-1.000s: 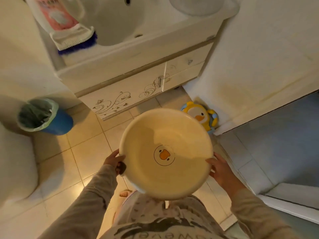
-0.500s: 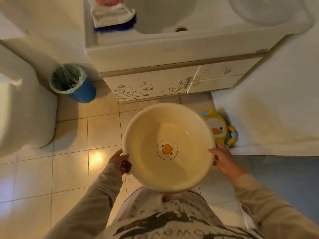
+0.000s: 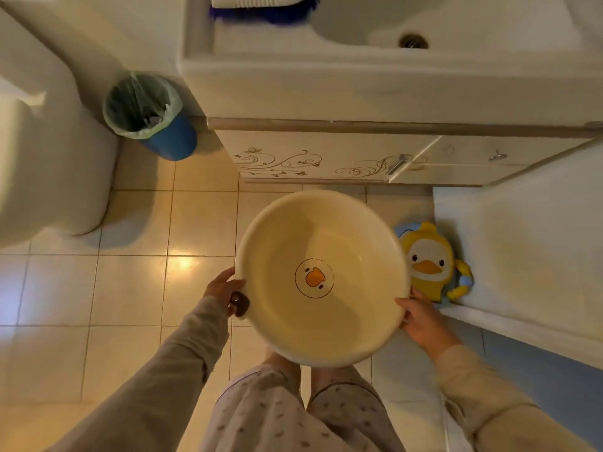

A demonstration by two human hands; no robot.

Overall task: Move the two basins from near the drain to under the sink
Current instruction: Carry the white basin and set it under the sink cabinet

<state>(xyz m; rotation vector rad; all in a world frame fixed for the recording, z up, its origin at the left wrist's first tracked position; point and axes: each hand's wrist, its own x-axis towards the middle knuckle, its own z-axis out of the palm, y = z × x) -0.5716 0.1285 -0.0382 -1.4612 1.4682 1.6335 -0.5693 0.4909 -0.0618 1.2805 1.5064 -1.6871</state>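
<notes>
I hold a round cream basin point(image 3: 287, 249) with an orange duck face printed on its bottom, level above the tiled floor in front of the sink cabinet point(image 3: 326, 158). My left hand point(image 3: 223, 285) grips its left rim and my right hand point(image 3: 421, 321) grips its right rim. A small dark tab hangs under the rim by my left hand. Only this one basin is in view. The white sink point(image 3: 375, 31) with its drain hole lies above the cabinet at the top.
A blue bin point(image 3: 153, 122) lined with a green bag stands left of the cabinet. A white toilet point(image 3: 42, 164) fills the far left. A yellow duck-shaped item point(image 3: 430, 262) leans against the white wall on the right. My pyjama legs are below the basin.
My view has swung leftward and squared up to the cabinet. The basin stays in both hands and now sits closer to the cabinet front, beside the duck item.
</notes>
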